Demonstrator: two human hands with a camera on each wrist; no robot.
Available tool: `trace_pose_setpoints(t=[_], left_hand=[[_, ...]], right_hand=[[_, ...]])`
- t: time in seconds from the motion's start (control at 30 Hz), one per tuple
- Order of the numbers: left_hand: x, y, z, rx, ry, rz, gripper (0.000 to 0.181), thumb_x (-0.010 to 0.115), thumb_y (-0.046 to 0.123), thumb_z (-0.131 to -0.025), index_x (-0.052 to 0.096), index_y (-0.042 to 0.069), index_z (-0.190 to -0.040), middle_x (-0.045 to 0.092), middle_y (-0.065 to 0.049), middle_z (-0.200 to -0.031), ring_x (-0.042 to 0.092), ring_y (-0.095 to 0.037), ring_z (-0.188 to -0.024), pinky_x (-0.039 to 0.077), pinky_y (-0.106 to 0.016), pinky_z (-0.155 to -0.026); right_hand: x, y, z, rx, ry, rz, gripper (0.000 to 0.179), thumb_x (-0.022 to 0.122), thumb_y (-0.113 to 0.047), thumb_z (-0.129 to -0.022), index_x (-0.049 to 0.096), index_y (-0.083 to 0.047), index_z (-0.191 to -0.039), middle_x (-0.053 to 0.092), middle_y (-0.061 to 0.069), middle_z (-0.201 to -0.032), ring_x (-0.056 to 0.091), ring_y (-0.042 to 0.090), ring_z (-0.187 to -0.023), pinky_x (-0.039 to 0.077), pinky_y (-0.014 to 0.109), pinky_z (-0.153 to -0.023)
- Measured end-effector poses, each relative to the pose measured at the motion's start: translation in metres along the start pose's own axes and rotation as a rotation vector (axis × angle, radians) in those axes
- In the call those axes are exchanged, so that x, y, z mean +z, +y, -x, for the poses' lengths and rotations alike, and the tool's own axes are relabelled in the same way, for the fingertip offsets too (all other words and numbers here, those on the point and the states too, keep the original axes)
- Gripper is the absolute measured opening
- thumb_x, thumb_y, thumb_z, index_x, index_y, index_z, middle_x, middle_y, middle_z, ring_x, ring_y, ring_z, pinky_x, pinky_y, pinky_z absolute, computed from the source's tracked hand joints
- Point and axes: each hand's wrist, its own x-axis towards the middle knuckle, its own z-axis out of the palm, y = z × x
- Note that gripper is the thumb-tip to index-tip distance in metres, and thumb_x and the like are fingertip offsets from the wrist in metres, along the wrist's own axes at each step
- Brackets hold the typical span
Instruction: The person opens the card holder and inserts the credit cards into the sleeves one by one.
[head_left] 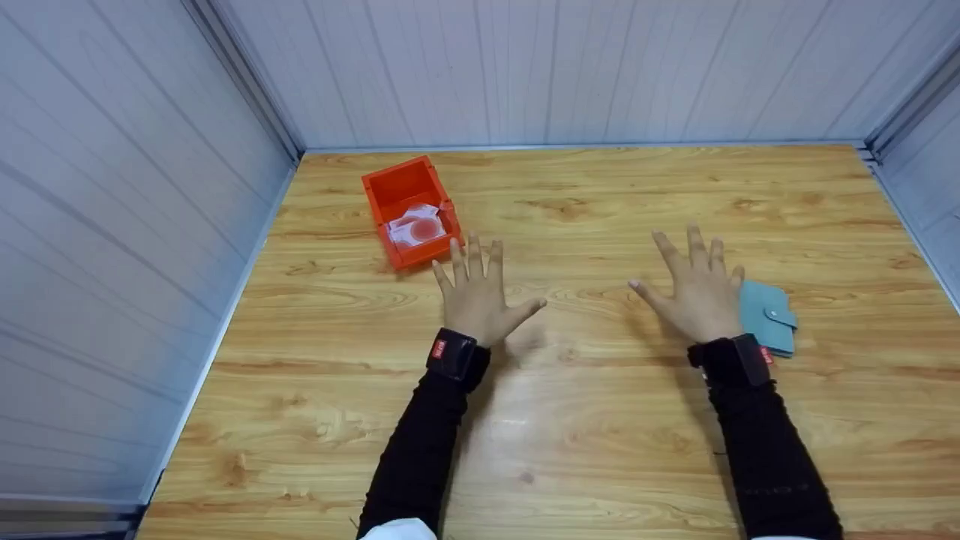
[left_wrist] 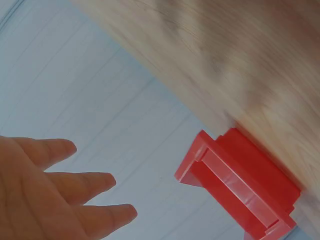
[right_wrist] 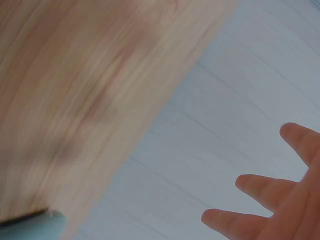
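Note:
My left hand (head_left: 474, 306) is held over the table with its fingers spread, holding nothing. Its fingertips overlap the near right corner of an orange-red plastic bin (head_left: 403, 257) in the head view. White and reddish printed papers or packets (head_left: 417, 226) lie inside the bin. To the right, my right hand (head_left: 701, 300) also has straight, spread fingers and an empty palm. Beside its little finger and wrist lies a light blue-green wallet (head_left: 766, 319) with a snap strap. The left wrist view shows the bin (left_wrist: 250, 185) from the side, in front of the spread fingers (left_wrist: 90, 186).
The wood-grain table (head_left: 570, 420) is enclosed by a white panel wall (head_left: 525, 75) at the back and a second panel wall (head_left: 112, 225) on the left. Another wall (head_left: 930, 157) stands at the right edge. Both wrists wear black straps over dark sleeves.

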Motion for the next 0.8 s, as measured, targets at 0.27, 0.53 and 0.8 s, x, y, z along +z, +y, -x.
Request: trace_pose_setpoints(t=[0.27, 0.53, 0.8], left_hand=[[-0.011, -0.026, -0.019, -0.063, -0.008, 0.035, 0.115, 0.054, 0.08, -0.077, 0.009, 0.012, -0.159, 0.002, -0.017, -0.165, 0.003, -0.043, -0.151, 0.004, -0.067, -0.118], [-0.017, -0.055, -0.045, -0.109, -0.064, 0.02, 0.118, 0.056, 0.08, -0.076, 0.004, 0.013, -0.159, 0.003, -0.016, -0.165, 0.002, -0.042, -0.151, 0.007, -0.064, -0.119], [-0.007, -0.073, -0.064, -0.121, -0.166, 0.041, 0.11, 0.059, 0.071, -0.08, 0.011, 0.012, -0.158, 0.017, -0.016, -0.164, 0.012, -0.043, -0.15, 0.014, -0.062, -0.119]], right_hand=[[-0.026, 0.038, 0.007, 0.043, -0.016, 0.034, 0.088, 0.046, -0.07, -0.09, 0.01, -0.029, -0.158, -0.005, 0.025, -0.163, 0.007, 0.063, -0.14, 0.017, 0.086, -0.094], [-0.036, 0.083, 0.014, 0.114, -0.084, 0.05, 0.09, 0.043, -0.07, -0.091, 0.006, -0.025, -0.159, -0.009, 0.031, -0.16, 0.009, 0.069, -0.134, 0.02, 0.083, -0.092], [-0.033, 0.106, 0.024, 0.199, -0.331, 0.063, 0.102, 0.041, -0.077, -0.086, 0.003, -0.015, -0.159, 0.001, 0.045, -0.151, 0.015, 0.076, -0.122, 0.027, 0.083, -0.085]])
